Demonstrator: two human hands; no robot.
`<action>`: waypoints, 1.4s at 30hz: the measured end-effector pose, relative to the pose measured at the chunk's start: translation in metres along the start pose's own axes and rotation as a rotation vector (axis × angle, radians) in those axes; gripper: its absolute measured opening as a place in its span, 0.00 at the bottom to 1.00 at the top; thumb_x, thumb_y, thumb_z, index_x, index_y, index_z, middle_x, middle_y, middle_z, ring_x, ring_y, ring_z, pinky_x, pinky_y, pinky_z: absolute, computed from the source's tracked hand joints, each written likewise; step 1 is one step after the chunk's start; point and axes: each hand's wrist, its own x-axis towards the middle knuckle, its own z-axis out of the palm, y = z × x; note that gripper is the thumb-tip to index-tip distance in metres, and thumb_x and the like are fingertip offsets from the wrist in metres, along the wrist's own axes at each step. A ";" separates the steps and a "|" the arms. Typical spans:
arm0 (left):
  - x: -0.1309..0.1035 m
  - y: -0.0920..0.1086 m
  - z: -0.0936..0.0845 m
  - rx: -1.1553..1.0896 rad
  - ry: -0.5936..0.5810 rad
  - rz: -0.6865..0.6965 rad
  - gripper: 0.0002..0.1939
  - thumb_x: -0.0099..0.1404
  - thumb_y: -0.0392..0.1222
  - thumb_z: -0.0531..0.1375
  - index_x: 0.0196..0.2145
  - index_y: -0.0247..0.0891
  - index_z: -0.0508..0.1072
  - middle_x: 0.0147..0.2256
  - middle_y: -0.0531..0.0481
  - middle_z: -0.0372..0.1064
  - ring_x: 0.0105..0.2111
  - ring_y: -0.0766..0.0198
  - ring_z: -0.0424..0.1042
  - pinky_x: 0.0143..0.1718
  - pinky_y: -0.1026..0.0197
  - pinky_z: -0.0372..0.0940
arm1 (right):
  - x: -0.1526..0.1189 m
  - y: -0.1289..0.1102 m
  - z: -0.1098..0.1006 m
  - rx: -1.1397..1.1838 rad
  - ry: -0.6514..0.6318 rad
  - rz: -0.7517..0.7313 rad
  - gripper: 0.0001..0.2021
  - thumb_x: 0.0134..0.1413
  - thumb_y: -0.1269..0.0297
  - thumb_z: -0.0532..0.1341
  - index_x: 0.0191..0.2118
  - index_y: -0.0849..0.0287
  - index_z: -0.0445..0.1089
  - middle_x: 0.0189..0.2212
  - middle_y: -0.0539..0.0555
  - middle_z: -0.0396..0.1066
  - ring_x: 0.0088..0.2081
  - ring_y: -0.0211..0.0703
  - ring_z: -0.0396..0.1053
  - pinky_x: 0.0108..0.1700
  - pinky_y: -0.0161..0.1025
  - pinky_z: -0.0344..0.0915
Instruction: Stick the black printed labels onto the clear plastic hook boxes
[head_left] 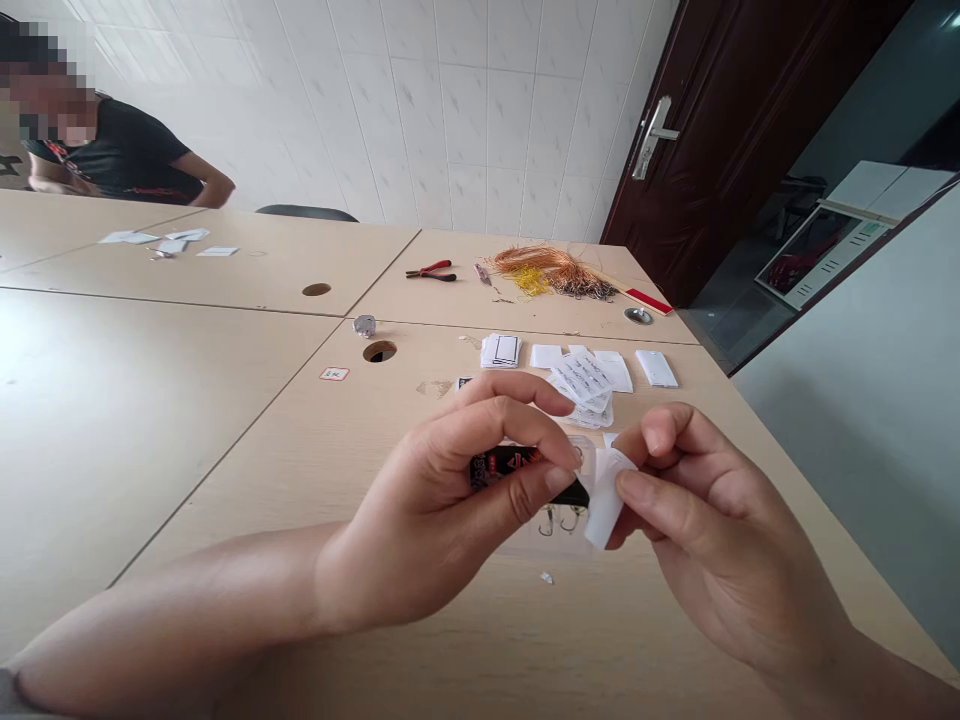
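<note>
My right hand (712, 520) is closed, its thumb and fingers pinching a small white slip of paper (606, 505) that looks like sticker backing. From the left, my left hand (442, 500) reaches in with thumb and index fingertip pressed together at the slip's upper left edge. Whether a sticker is parting from the backing there is too small to tell. Beneath both hands is a clear plastic box (517, 542), partly hidden by my left fingers. A black printed card (487, 468) and several fish hooks (559, 520) show in it.
Beyond my hands lie printed label sheets (581, 378) and white card stacks (500, 351). Farther back are red-handled pliers (433, 270) and a bundle of orange cords with hooks (540, 262). The table has a round hole (380, 352). A person (142, 150) sits at the far left.
</note>
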 end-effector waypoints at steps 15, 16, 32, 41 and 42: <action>0.008 0.003 -0.003 -0.261 0.038 -0.265 0.04 0.71 0.38 0.63 0.36 0.45 0.78 0.43 0.57 0.73 0.46 0.71 0.71 0.48 0.70 0.65 | 0.010 -0.008 -0.020 -1.281 0.071 -0.490 0.04 0.65 0.67 0.58 0.37 0.53 0.69 0.28 0.47 0.71 0.26 0.36 0.70 0.26 0.33 0.67; 0.008 0.003 -0.003 -0.298 0.026 -0.289 0.04 0.71 0.39 0.63 0.37 0.46 0.78 0.43 0.57 0.74 0.45 0.71 0.71 0.47 0.70 0.65 | 0.011 -0.009 -0.023 -1.438 0.060 -0.555 0.06 0.66 0.66 0.57 0.38 0.54 0.71 0.31 0.49 0.72 0.27 0.38 0.70 0.26 0.35 0.66; 0.004 0.008 -0.003 -0.394 -0.150 -0.499 0.15 0.69 0.33 0.57 0.52 0.44 0.66 0.37 0.53 0.70 0.33 0.68 0.66 0.30 0.66 0.60 | -0.011 -0.007 -0.010 -1.665 -0.088 -1.032 0.16 0.66 0.79 0.56 0.53 0.56 0.70 0.48 0.56 0.62 0.45 0.44 0.67 0.47 0.43 0.65; 0.005 0.011 -0.003 -0.388 -0.145 -0.506 0.15 0.68 0.33 0.57 0.52 0.43 0.65 0.35 0.53 0.70 0.29 0.69 0.63 0.29 0.66 0.60 | -0.008 -0.005 -0.011 -1.548 -0.088 -0.928 0.17 0.63 0.82 0.56 0.53 0.59 0.69 0.46 0.54 0.67 0.45 0.39 0.69 0.51 0.38 0.65; 0.005 0.011 -0.004 -0.390 -0.145 -0.506 0.16 0.68 0.33 0.57 0.52 0.43 0.66 0.36 0.53 0.70 0.29 0.69 0.64 0.28 0.66 0.60 | -0.009 -0.006 -0.012 -1.541 -0.084 -0.927 0.17 0.63 0.82 0.57 0.53 0.60 0.69 0.46 0.54 0.67 0.46 0.38 0.69 0.51 0.38 0.65</action>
